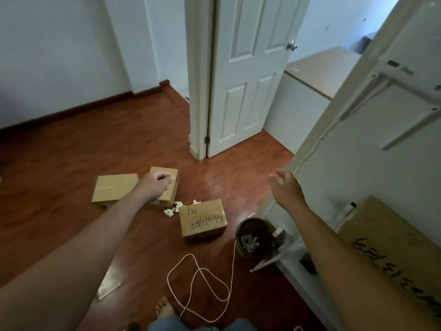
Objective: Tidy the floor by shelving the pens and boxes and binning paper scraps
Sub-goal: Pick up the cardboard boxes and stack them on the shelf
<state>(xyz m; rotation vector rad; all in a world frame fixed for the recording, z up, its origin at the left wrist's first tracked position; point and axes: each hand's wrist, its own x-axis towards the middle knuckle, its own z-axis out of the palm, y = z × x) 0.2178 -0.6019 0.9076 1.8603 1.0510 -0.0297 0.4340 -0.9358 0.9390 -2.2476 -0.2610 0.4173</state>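
Three cardboard boxes lie on the wooden floor: a flat one (114, 188) at the left, a second (171, 194) partly behind my left hand, and one with black writing (202, 219) nearer me. Crumpled paper scraps (172, 209) sit between them. A dark round bin (255, 237) holding paper stands to the right, beside the white shelf unit (358, 177). Another written-on box (391, 244) rests on the shelf at the right. My left hand (156, 185) hovers over the boxes with fingers curled in, nothing visible in it. My right hand (286, 187) is raised with fingers apart, holding nothing.
A white cord (202, 283) loops across the floor in front of my bare foot (164, 309). A flat piece of cardboard (109, 283) lies at the lower left. A white door (248, 75) stands open ahead, with a low white cabinet (317, 75) beyond it.
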